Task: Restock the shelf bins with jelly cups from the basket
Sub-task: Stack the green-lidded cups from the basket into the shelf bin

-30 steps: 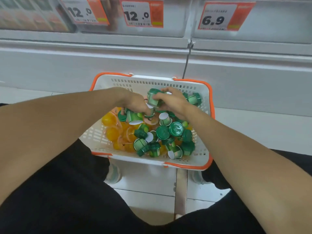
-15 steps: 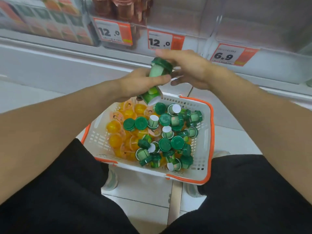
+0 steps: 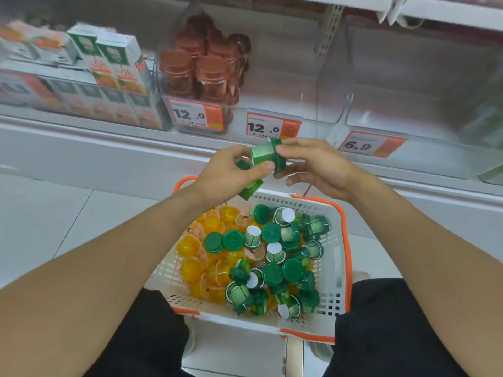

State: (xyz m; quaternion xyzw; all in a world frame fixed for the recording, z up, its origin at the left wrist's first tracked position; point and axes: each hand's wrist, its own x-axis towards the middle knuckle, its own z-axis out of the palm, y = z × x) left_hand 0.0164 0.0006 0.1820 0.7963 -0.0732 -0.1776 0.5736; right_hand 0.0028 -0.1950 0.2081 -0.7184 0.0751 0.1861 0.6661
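A white basket with an orange rim (image 3: pixel 343 242) sits on the floor between my knees, holding several green jelly cups (image 3: pixel 273 273) and several orange jelly cups (image 3: pixel 189 246). Above its far edge, my left hand (image 3: pixel 228 175) grips green jelly cups, one (image 3: pixel 250 189) poking out below the palm. A top green cup (image 3: pixel 264 153) lies between both hands; my right hand (image 3: pixel 313 167) pinches its dark green lid end. Behind the hands stand clear shelf bins, the middle one (image 3: pixel 288 85) and the right one (image 3: pixel 424 77).
Brown-lidded cups (image 3: pixel 206 66) fill a clear bin at the left of the middle bin. Juice cartons (image 3: pixel 114 63) stand further left. Orange price tags (image 3: pixel 273 127) line the shelf edge. White floor tiles lie around the basket.
Both hands rose out of the basket with green cups toward the shelf. The view tilted up, showing the bins.
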